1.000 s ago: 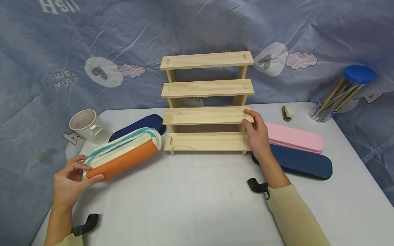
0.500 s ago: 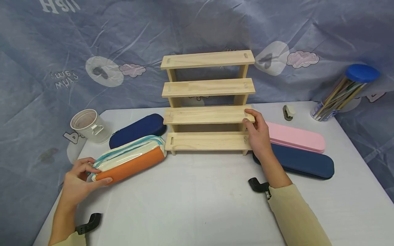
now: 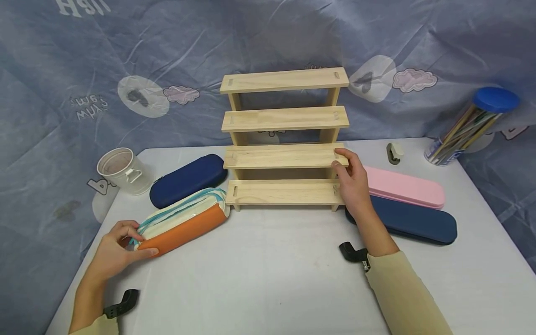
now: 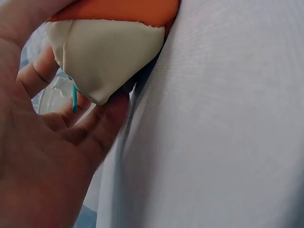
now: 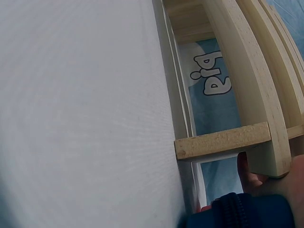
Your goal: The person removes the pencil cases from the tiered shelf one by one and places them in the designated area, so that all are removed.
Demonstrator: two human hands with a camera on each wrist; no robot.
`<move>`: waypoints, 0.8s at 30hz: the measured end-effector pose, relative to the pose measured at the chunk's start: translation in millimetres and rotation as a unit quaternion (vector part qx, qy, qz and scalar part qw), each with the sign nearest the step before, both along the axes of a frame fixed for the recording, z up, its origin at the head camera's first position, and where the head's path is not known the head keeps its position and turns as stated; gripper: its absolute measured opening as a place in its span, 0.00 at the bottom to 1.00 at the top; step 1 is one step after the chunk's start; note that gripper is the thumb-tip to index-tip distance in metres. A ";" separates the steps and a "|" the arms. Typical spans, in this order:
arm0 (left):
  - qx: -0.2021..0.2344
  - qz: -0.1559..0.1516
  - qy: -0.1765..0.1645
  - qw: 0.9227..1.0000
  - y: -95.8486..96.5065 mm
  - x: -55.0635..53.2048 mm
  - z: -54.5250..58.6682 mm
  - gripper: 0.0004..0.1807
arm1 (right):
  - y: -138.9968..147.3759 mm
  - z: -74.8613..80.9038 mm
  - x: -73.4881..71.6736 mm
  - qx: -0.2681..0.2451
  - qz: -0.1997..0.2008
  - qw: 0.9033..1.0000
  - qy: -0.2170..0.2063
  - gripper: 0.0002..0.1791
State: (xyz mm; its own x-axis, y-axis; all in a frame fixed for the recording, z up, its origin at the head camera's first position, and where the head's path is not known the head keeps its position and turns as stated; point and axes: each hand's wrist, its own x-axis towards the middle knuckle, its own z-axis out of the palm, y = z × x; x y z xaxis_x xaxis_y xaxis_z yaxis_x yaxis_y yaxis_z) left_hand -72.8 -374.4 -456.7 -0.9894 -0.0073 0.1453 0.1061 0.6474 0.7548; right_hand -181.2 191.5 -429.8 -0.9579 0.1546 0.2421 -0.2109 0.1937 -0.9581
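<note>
My left hand (image 3: 115, 251) grips the near left end of an orange and cream pencil case (image 3: 184, 231) with teal zip edging. The case seems to rest on the table, its far end beside the wooden stand's lower left corner. In the left wrist view, thumb and fingers lie around the cream end panel (image 4: 109, 54). My right hand (image 3: 353, 186) holds the right end of the second-lowest board of a four-step wooden stand (image 3: 284, 156). The right wrist view shows the stand's boards (image 5: 247, 80) from the side, with fingertips behind the board end.
A navy case (image 3: 188, 180) lies behind the orange one, near a white cup (image 3: 125, 172). Right of the stand lie a pink case (image 3: 404, 187) and a dark blue case (image 3: 412, 218). Behind them are a small stapler-like item (image 3: 394, 153) and a blue-lidded jar of sticks (image 3: 471, 125).
My left hand has moved the orange and cream pencil case down and rightward, uncovering more of the navy case behind it. The right hand stays on the stand.
</note>
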 end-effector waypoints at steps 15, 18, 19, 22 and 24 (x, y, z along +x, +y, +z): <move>0.028 -0.020 -0.017 0.999 -6.8 1.5 -2.2 0.16 | 1.4 -0.6 -0.5 -0.001 -0.001 1.000 0.005 0.22; 0.047 -0.020 -0.009 0.999 -7.6 2.7 0.7 0.08 | 1.1 -0.3 -0.4 -0.001 -0.003 1.000 0.004 0.22; 0.051 -0.023 -0.003 0.998 -8.0 2.9 1.2 0.06 | 1.0 -0.2 -0.3 0.000 -0.005 1.000 0.004 0.22; 0.061 -0.027 0.014 0.998 -9.1 2.9 2.0 0.02 | 0.4 0.4 0.3 -0.002 -0.004 1.000 0.004 0.22; 0.069 -0.029 0.020 0.997 -9.7 2.4 2.2 0.02 | 0.3 1.3 0.7 -0.002 -0.003 1.000 0.003 0.22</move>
